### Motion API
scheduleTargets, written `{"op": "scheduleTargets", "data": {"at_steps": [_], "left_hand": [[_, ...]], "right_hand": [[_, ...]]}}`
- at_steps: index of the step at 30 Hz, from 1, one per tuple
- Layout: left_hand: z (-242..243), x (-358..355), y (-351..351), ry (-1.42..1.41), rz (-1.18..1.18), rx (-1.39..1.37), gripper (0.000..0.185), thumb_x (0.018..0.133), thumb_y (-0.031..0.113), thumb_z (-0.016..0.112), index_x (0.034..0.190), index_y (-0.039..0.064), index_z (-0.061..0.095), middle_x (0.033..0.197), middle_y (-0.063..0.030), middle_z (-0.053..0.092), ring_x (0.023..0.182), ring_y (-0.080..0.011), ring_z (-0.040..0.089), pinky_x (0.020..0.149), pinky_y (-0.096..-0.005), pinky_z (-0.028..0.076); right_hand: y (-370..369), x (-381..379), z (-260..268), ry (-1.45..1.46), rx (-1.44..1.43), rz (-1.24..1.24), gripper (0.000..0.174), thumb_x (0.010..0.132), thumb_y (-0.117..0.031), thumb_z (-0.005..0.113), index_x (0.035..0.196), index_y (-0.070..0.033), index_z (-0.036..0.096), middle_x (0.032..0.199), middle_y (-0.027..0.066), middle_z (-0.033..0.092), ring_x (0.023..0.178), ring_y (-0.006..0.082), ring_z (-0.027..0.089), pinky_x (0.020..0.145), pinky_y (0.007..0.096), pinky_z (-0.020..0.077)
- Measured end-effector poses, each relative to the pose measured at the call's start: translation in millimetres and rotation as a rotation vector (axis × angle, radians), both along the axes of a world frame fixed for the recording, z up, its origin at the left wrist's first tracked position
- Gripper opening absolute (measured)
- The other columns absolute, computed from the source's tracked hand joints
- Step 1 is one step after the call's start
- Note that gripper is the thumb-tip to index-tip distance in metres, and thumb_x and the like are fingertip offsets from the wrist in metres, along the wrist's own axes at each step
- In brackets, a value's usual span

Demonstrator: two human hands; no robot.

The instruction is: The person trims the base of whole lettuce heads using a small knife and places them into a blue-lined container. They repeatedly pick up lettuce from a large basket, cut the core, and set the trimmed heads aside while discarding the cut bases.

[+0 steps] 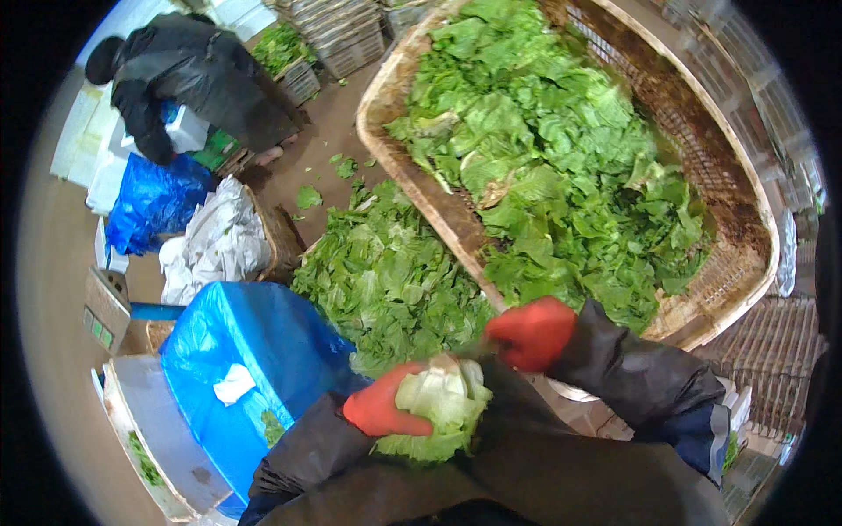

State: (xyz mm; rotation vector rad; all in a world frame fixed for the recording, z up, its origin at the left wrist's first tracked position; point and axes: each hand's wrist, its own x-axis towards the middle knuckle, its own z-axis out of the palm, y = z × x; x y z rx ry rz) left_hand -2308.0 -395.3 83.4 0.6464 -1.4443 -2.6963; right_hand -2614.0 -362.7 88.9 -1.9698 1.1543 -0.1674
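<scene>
My left hand (388,404), in a red-orange glove, grips a trimmed head of lettuce (444,407) before my dark apron. Its pale, cut-looking stem end points up and away from me. To its upper right, my right hand (536,332), gloved the same, is curled near the rim of the large crate. A thin blurred shape reaches from its fingers towards the lettuce; it may be a knife blade, too smeared to be certain. Just beyond both hands lies a heap of loose lettuce leaves (395,276).
A large, dirty plastic crate (421,204) holds piled lettuce leaves (552,144). Blue plastic sheeting (250,355) covers a box at left. Farther off, a person in dark clothing (197,72) bends over boxes. Stacked crates (756,361) stand at right; stray leaves (309,196) litter the floor.
</scene>
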Motion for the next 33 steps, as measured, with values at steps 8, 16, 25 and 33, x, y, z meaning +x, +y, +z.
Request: {"op": "scheduleTargets", "data": {"at_steps": [8,16,25,33], "left_hand": [[-43,63,52,-0.082,0.518,-0.419,0.065,0.094,0.031,0.063,0.146,-0.001,0.043,0.137,-0.0145,0.056,0.127,-0.0258,0.052,0.109,-0.0373,0.037],[-36,47,61,-0.349,1.077,-0.107,0.037,0.096,0.03,0.056,0.117,0.0,0.059,0.11,-0.0064,0.064,0.096,-0.015,0.06,0.087,-0.0332,0.049],[11,81,27,-0.694,0.641,-0.57,0.087,0.087,0.03,0.075,0.154,0.002,0.027,0.158,-0.0183,0.032,0.145,-0.0293,0.032,0.116,-0.0399,0.032],[-16,204,140,-0.387,1.328,-0.94,0.092,0.076,0.022,0.083,0.152,0.008,0.032,0.149,-0.0155,0.041,0.139,-0.0301,0.04,0.114,-0.0462,0.032]], "right_hand": [[3,100,-10,-0.704,0.766,-0.532,0.056,0.094,-0.034,0.068,0.141,-0.011,0.048,0.104,0.0074,0.066,0.056,0.015,0.061,0.047,0.0315,0.0517],[13,105,-49,-0.888,0.828,-0.48,0.079,0.09,-0.041,0.071,0.153,-0.011,0.034,0.136,0.0177,0.057,0.082,0.0197,0.068,0.05,0.0278,0.0505],[45,136,-44,-0.877,1.011,-0.726,0.043,0.097,-0.031,0.063,0.129,-0.004,0.054,0.1,0.0098,0.068,0.057,0.015,0.062,0.048,0.0268,0.0499],[10,229,9,-0.824,0.736,-0.406,0.044,0.105,-0.026,0.049,0.138,0.002,0.044,0.127,0.0206,0.063,0.054,0.0205,0.063,0.052,0.0305,0.0533]]}}
